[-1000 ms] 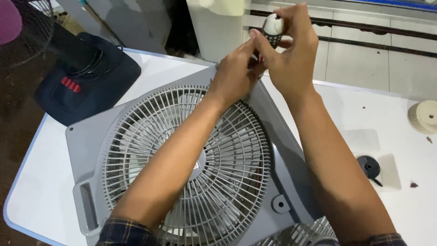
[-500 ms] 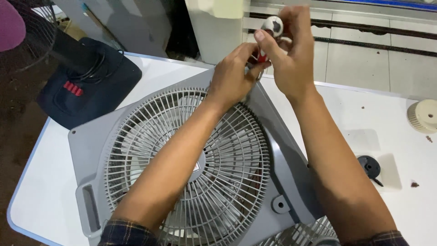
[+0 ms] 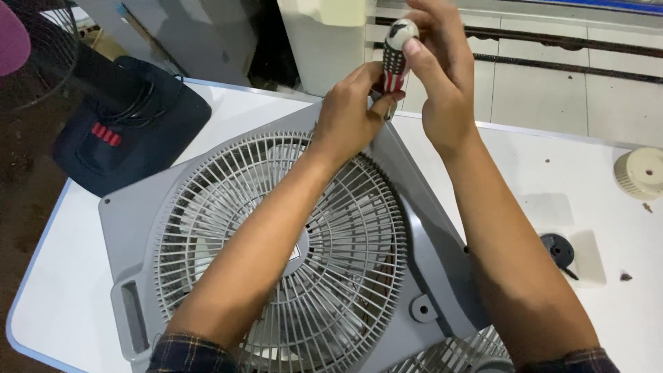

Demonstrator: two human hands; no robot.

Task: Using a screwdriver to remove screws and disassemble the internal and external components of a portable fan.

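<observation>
At twelve o'clock, the right hand (image 3: 442,76) is pinching a screwdriver (image 3: 395,59) upright, fingers curled tight round its striped handle. The left hand (image 3: 352,114) is closing loosely round the lower shaft, over the grey box fan (image 3: 414,235)'s far corner.

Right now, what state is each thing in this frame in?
Grey box fan: flat on the white table, grille up.
Screwdriver: upright at the fan's far corner, handle up.
Right hand: gripping the screwdriver's handle.
Left hand: at the screwdriver's lower part.
Black knob: loose on the table.
Cream cap: on the table, untouched.
</observation>
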